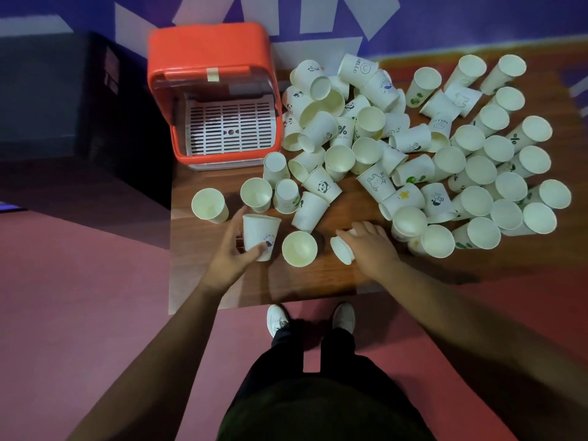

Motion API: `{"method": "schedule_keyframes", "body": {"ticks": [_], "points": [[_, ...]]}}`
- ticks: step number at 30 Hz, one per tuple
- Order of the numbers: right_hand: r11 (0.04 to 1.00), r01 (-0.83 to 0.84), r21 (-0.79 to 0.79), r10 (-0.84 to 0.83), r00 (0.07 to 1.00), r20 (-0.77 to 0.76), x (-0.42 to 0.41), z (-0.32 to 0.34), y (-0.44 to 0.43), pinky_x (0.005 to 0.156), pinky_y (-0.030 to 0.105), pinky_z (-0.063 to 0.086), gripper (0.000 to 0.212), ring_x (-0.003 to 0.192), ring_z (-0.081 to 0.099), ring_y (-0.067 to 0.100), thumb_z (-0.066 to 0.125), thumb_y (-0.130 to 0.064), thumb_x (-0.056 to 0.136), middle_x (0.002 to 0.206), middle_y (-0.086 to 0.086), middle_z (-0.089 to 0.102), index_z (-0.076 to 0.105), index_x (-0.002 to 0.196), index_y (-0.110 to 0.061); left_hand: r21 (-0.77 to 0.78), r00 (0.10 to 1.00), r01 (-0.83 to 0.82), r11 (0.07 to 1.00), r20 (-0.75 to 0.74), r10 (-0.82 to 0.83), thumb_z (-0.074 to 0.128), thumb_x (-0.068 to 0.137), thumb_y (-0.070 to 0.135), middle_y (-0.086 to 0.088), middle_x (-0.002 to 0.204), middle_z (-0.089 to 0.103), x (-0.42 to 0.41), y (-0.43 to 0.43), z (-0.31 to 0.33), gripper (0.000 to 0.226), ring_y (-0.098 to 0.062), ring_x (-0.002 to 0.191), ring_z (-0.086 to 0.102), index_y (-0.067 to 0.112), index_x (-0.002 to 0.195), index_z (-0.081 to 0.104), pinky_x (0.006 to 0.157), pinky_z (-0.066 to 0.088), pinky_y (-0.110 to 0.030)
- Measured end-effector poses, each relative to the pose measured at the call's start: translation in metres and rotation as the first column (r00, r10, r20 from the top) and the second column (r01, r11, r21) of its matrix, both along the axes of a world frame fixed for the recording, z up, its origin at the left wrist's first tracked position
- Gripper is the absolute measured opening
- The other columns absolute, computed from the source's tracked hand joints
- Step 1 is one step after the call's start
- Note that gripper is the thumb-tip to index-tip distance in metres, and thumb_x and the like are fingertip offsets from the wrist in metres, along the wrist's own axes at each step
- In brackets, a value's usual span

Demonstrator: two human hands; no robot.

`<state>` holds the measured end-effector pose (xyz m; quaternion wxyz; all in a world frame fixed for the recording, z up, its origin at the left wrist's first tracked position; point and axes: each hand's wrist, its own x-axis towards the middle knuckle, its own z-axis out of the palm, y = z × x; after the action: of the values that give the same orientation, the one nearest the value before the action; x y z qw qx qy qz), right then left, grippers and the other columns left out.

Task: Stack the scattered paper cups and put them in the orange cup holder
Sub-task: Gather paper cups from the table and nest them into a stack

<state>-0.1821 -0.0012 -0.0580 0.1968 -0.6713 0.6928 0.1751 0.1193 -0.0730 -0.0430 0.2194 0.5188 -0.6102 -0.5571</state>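
Wooden table (318, 278) stands on a red floor by a purple wall. We see paper cups (480, 171) scattered across it, some upright, some on their sides. At its far left corner sits the orange cup holder (206, 49), with a white slatted tray (229, 128) inside. Our left hand (234, 251) grips a blue-printed cup (261, 233). Our right hand (370, 246) curls over a tipped cup (342, 249). Between the hands stands one upright cup (299, 248), touching neither.
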Motion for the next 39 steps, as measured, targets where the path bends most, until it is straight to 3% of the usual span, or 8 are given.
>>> {"method": "schedule_keyframes", "body": {"ticks": [8, 13, 18, 22, 26, 29, 35, 39], "points": [[0.928, 0.344, -0.143, -0.307, 0.924, 0.229, -0.005, -0.001, 0.011, 0.095, 0.042, 0.045, 0.069, 0.121, 0.05, 0.029, 0.076, -0.029, 0.077, 0.131, 0.009, 0.051, 0.044, 0.135, -0.012, 0.076, 0.989, -0.061, 0.995, -0.131, 0.071, 0.085, 0.071, 0.038, -0.008, 0.135, 0.054, -0.014, 0.008, 0.017, 0.076, -0.028, 0.125, 0.058, 0.031, 0.132, 0.039, 0.101, 0.055, -0.052], [0.726, 0.683, -0.082, -0.498, 0.603, 0.623, -0.01, 0.025, 0.019, 0.094, 0.037, 0.046, 0.073, 0.118, 0.051, 0.022, 0.083, -0.034, 0.072, 0.128, 0.002, 0.053, 0.045, 0.132, -0.016, 0.018, 0.989, 0.062, 0.998, -0.135, -0.059, 0.086, 0.081, 0.014, 0.009, 0.147, 0.043, -0.032, 0.015, 0.019, 0.09, -0.007, 0.133, 0.049, 0.028, 0.149, 0.031, 0.1, 0.052, -0.023], [0.636, 0.769, 0.06, -0.537, 0.386, 0.75, -0.009, 0.041, 0.023, 0.105, 0.042, 0.046, 0.093, 0.126, 0.048, 0.016, 0.08, -0.043, 0.069, 0.137, -0.007, 0.048, 0.029, 0.146, -0.031, -0.12, 0.991, 0.129, 0.984, -0.008, -0.131, 0.084, 0.083, 0.011, 0.003, 0.15, 0.045, -0.048, 0.025, 0.012, 0.081, 0.009, 0.133, 0.044, 0.023, 0.149, 0.04, 0.1, 0.038, -0.004], [0.62, 0.778, 0.1, -0.498, 0.292, 0.816, -0.001, 0.052, 0.024, 0.107, 0.043, 0.046, 0.084, 0.123, 0.051, 0.01, 0.079, -0.039, 0.073, 0.132, -0.01, 0.053, 0.034, 0.143, -0.032, -0.212, 0.976, 0.2, 0.957, 0.134, -0.175, 0.082, 0.085, 0.017, 0.011, 0.142, 0.046, -0.056, 0.032, 0.001, 0.076, 0.003, 0.128, 0.044, 0.025, 0.147, 0.039, 0.111, 0.036, -0.022], [0.638, 0.765, 0.089, -0.452, 0.278, 0.848, 0.008, 0.062, 0.025, 0.105, 0.039, 0.048, 0.079, 0.12, 0.053, 0.005, 0.078, -0.04, 0.073, 0.126, -0.019, 0.054, 0.037, 0.14, -0.037, -0.259, 0.933, 0.313, 0.914, 0.264, -0.245, 0.077, 0.086, 0.028, -0.001, 0.157, 0.041, -0.051, 0.04, -0.016, 0.083, -0.02, 0.142, 0.037, 0.019, 0.156, 0.033, 0.117, 0.034, -0.049], [0.688, 0.722, 0.078, -0.413, 0.301, 0.86, 0.021, 0.07, 0.025, 0.103, 0.04, 0.049, 0.073, 0.118, 0.055, 0.006, 0.079, -0.034, 0.072, 0.124, -0.022, 0.052, 0.037, 0.129, -0.054, -0.151, 0.907, 0.359, 0.921, 0.289, -0.307, 0.063, 0.083, 0.058, 0.006, 0.169, 0.019, -0.04, 0.044, -0.015, 0.093, -0.012, 0.153, 0.016, 0.031, 0.161, 0.02, 0.125, 0.019, -0.044], [0.816, 0.578, 0.004, -0.286, 0.397, 0.872, 0.053, 0.069, 0.017, 0.103, 0.033, 0.046, 0.081, 0.126, 0.05, 0.01, 0.08, -0.028, 0.073, 0.137, -0.009, 0.049, 0.035, 0.14, -0.032, 0.066, 0.994, 0.043, 0.997, -0.107, -0.035, 0.066, 0.082, 0.063, 0.015, 0.163, 0.035, -0.037, 0.042, 0.022, 0.086, 0.003, 0.148, 0.032, 0.044, 0.157, 0.029, 0.119, 0.03, -0.027], [0.872, 0.489, -0.03, -0.253, 0.503, 0.827, 0.067, 0.064, 0.012, 0.094, 0.022, 0.038, 0.079, 0.124, 0.042, 0.007, 0.078, -0.02, 0.081, 0.136, -0.013, 0.043, 0.031, 0.144, -0.031, 0.036, 0.982, 0.114, 0.993, -0.158, -0.107, 0.076, 0.083, 0.055, 0.017, 0.158, 0.044, -0.038, 0.034, 0.03, 0.083, -0.012, 0.147, 0.042, 0.052, 0.153, 0.032, 0.115, 0.041, -0.044]]}}
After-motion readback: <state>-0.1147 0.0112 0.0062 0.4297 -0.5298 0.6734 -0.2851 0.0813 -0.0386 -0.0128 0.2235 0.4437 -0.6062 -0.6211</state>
